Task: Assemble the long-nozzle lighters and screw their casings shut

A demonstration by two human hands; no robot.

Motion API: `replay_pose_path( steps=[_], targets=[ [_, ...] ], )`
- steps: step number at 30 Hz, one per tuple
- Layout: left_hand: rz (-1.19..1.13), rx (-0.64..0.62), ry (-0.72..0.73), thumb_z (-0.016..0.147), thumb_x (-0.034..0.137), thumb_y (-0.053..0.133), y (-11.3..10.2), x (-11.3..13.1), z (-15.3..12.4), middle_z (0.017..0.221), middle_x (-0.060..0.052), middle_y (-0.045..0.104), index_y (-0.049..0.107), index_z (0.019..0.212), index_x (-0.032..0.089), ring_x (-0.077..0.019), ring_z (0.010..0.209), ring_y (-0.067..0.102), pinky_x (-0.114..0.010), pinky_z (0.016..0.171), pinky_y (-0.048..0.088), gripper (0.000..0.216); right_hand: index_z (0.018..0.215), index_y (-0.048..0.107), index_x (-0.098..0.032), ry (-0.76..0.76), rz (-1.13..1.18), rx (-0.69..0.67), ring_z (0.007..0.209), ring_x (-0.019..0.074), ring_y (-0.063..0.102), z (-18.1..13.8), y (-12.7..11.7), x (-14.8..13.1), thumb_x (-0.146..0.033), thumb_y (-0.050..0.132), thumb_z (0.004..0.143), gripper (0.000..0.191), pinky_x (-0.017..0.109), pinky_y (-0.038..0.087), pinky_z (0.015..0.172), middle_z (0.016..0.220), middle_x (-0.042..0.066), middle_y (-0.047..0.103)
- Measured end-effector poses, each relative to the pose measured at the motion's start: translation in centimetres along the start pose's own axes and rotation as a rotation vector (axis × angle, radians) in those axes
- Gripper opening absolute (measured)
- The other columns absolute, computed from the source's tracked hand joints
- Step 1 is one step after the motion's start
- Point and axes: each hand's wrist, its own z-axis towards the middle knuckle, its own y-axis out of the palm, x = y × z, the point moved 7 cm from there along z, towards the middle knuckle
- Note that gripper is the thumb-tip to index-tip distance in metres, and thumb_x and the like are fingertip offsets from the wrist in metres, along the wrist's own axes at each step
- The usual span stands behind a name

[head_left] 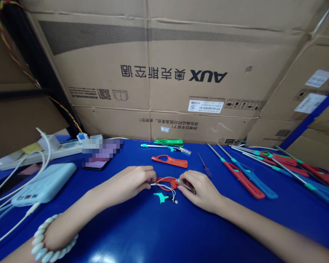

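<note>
On the blue table lies the orange half shell (170, 181) of a long-necked gas lighter, between my two hands. My left hand (138, 178) is closed, its fingertips pinching a short visible end of a metal tube (153, 184) at the shell's left end. Thin white wires (164, 187) loop from there toward the right. A small clear fuel tank (188, 186) sits in my closed right hand (201, 188), at the shell's right end. Just in front are a turquoise trigger (161, 197) and a small white-tipped part (175, 201). Behind lies another orange half shell (170, 161).
A screwdriver (205, 166) lies to the right, near red (244, 179) and blue lighters (253, 179) and a further pile. Green lighter parts (170, 143) lie at the back against a cardboard box (167, 47). On the left are a phone (101, 157), power bank (48, 182), cables and power strip (68, 149).
</note>
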Motion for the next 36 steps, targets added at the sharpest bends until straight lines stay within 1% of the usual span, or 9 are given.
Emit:
replay_pose_path(
  steps=[3, 6, 8, 13, 16, 19, 21, 28, 36],
  targets=[
    [-0.020, 0.030, -0.015, 0.090, 0.013, 0.044, -0.4, 0.1, 0.1, 0.087, -0.002, 0.058, 0.057, 0.088, 0.019, -0.0159, 0.076, 0.058, -0.024, 0.063, 0.040, 0.014, 0.085, 0.055, -0.018, 0.001, -0.045, 0.054, 0.065, 0.0162, 0.053, 0.1, -0.6, 0.1, -0.026, 0.051, 0.090, 0.010, 0.030, 0.039, 0.064, 0.075, 0.003, 0.062],
    [-0.019, 0.065, -0.036, 0.091, 0.015, 0.044, -0.6, -0.2, 0.3, 0.090, -0.002, 0.057, 0.056, 0.089, 0.019, -0.0156, 0.078, 0.057, -0.024, 0.066, 0.041, 0.013, 0.094, 0.058, -0.019, 0.015, -0.064, 0.136, 0.077, 0.0192, 0.056, 0.3, -1.6, 0.3, -0.026, 0.048, 0.092, 0.012, 0.032, 0.041, 0.069, 0.085, 0.006, 0.064],
    [-0.022, 0.088, -0.036, 0.091, 0.015, 0.044, -0.7, -0.4, 0.4, 0.093, -0.002, 0.057, 0.056, 0.091, 0.019, -0.0155, 0.080, 0.057, -0.024, 0.068, 0.042, 0.013, 0.099, 0.060, -0.019, 0.021, -0.080, 0.149, 0.082, 0.0205, 0.055, 0.5, -1.9, 0.5, -0.024, 0.045, 0.094, 0.017, 0.034, 0.042, 0.072, 0.090, 0.008, 0.062],
    [0.010, 0.088, -0.036, 0.090, 0.014, 0.045, -0.4, -1.0, 0.6, 0.090, -0.002, 0.061, 0.058, 0.090, 0.019, -0.0166, 0.082, 0.059, -0.025, 0.070, 0.043, 0.014, 0.106, 0.060, -0.019, 0.021, -0.159, 0.057, 0.083, 0.0212, 0.053, 0.6, -1.3, 0.6, -0.016, 0.044, 0.092, 0.022, 0.034, 0.042, 0.072, 0.092, 0.008, 0.060],
    [0.054, 0.068, -0.037, 0.089, 0.013, 0.047, 0.0, -1.1, 0.7, 0.089, -0.003, 0.062, 0.059, 0.089, 0.019, -0.0171, 0.081, 0.060, -0.025, 0.069, 0.043, 0.014, 0.100, 0.060, -0.017, -0.004, -0.154, 0.014, 0.083, 0.0213, 0.052, 0.5, -0.9, 0.3, -0.014, 0.047, 0.088, 0.018, 0.034, 0.039, 0.071, 0.092, 0.008, 0.062],
    [0.090, 0.053, -0.031, 0.088, 0.012, 0.048, 0.3, -1.1, 0.8, 0.088, -0.003, 0.062, 0.060, 0.088, 0.018, -0.0174, 0.080, 0.060, -0.026, 0.068, 0.042, 0.014, 0.090, 0.059, -0.017, -0.008, -0.130, -0.004, 0.081, 0.0208, 0.051, 0.5, -0.8, 0.3, -0.013, 0.049, 0.085, 0.012, 0.034, 0.036, 0.070, 0.088, 0.007, 0.063],
    [0.098, 0.053, -0.026, 0.088, 0.011, 0.048, 0.4, -1.0, 0.9, 0.087, -0.002, 0.063, 0.061, 0.087, 0.018, -0.0170, 0.079, 0.060, -0.026, 0.067, 0.042, 0.014, 0.088, 0.059, -0.018, 0.001, -0.134, -0.021, 0.080, 0.0206, 0.050, 0.5, -0.7, 0.4, -0.012, 0.050, 0.083, 0.012, 0.034, 0.035, 0.071, 0.087, 0.006, 0.063],
    [0.119, 0.024, -0.033, 0.087, 0.008, 0.048, 1.0, -1.2, 0.9, 0.088, -0.002, 0.062, 0.060, 0.089, 0.018, -0.0169, 0.080, 0.060, -0.026, 0.068, 0.041, 0.016, 0.091, 0.060, -0.018, 0.001, -0.155, -0.052, 0.083, 0.0199, 0.049, 0.5, -0.4, 0.5, -0.011, 0.051, 0.082, 0.014, 0.034, 0.034, 0.072, 0.091, 0.006, 0.061],
    [0.133, 0.026, -0.026, 0.087, 0.008, 0.049, 1.1, -1.2, 0.8, 0.087, -0.001, 0.062, 0.060, 0.089, 0.019, -0.0172, 0.080, 0.059, -0.026, 0.070, 0.039, 0.016, 0.092, 0.062, -0.019, 0.018, -0.154, -0.082, 0.082, 0.0193, 0.051, 0.4, -0.2, 0.7, -0.011, 0.050, 0.082, 0.017, 0.032, 0.033, 0.072, 0.091, 0.006, 0.060]
  ],
)
